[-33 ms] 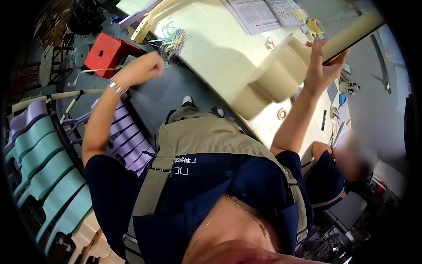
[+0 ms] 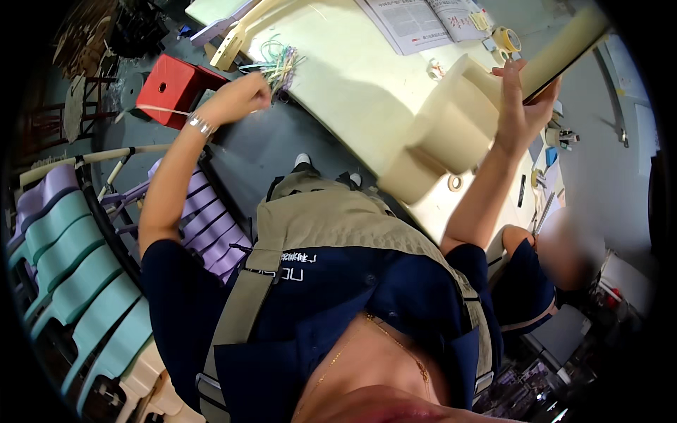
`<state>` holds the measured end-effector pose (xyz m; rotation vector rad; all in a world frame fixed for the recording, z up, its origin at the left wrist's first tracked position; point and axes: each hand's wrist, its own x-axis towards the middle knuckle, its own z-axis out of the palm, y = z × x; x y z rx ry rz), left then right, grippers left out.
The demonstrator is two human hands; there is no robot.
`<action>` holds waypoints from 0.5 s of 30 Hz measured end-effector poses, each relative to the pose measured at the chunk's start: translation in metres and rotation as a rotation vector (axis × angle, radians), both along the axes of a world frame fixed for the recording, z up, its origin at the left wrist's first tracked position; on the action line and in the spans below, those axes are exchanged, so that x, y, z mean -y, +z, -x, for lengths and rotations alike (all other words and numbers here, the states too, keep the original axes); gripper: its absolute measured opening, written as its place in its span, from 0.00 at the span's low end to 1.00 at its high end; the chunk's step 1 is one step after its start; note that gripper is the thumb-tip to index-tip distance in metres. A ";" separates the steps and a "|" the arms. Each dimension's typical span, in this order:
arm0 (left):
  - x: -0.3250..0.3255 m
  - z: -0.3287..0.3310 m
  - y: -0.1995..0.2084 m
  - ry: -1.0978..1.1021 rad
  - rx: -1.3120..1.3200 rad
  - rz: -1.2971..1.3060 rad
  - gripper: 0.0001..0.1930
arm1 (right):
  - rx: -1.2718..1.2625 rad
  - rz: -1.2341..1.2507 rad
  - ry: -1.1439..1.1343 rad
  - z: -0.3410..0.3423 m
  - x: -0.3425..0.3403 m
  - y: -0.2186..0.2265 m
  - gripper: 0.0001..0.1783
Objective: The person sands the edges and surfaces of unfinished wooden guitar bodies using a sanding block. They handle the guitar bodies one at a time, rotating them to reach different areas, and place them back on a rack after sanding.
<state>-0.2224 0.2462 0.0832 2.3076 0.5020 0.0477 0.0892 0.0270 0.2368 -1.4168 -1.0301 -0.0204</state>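
My right hand (image 2: 522, 106) grips a large cream moulded plastic part (image 2: 451, 120) by its narrow upper end, with the thumb and fingers around it. Its wide, curved body hangs over the near edge of the table. My left hand (image 2: 243, 97) is a closed fist at the left, over the floor gap beside the table corner. A thin pale strip (image 2: 163, 109) trails leftward from behind the left wrist and seems held in that fist; the fingers hide its end. Close to the fist, a tangle of coloured strips (image 2: 278, 67) hangs at the table edge.
On the pale table (image 2: 345, 84) lie an open printed booklet (image 2: 416, 25), tape rolls (image 2: 506, 41) and a small ring (image 2: 455, 183). A red stool (image 2: 166, 88) stands left. Teal slatted plastic parts (image 2: 81, 261) and purple ones (image 2: 208, 225) are stacked near left. Another person (image 2: 522, 282) is at right.
My left fist has moved slightly right and toward the strip tangle, and the pale strip is drawn along with it. The cream part in my right hand has shifted slightly.
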 end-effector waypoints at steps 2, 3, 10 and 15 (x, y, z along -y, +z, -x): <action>-0.034 -0.038 -0.045 0.049 -0.058 -0.033 0.05 | -0.063 0.178 0.144 0.002 0.003 0.001 0.18; -0.047 -0.042 -0.063 0.050 -0.016 -0.085 0.05 | -0.136 0.280 0.250 0.000 0.001 -0.011 0.23; -0.092 -0.098 -0.125 0.319 -0.228 -0.236 0.11 | -0.663 0.868 0.479 0.020 0.037 -0.115 0.37; -0.102 -0.105 -0.127 0.480 -0.266 -0.460 0.21 | -0.771 0.943 0.544 0.004 0.057 -0.181 0.39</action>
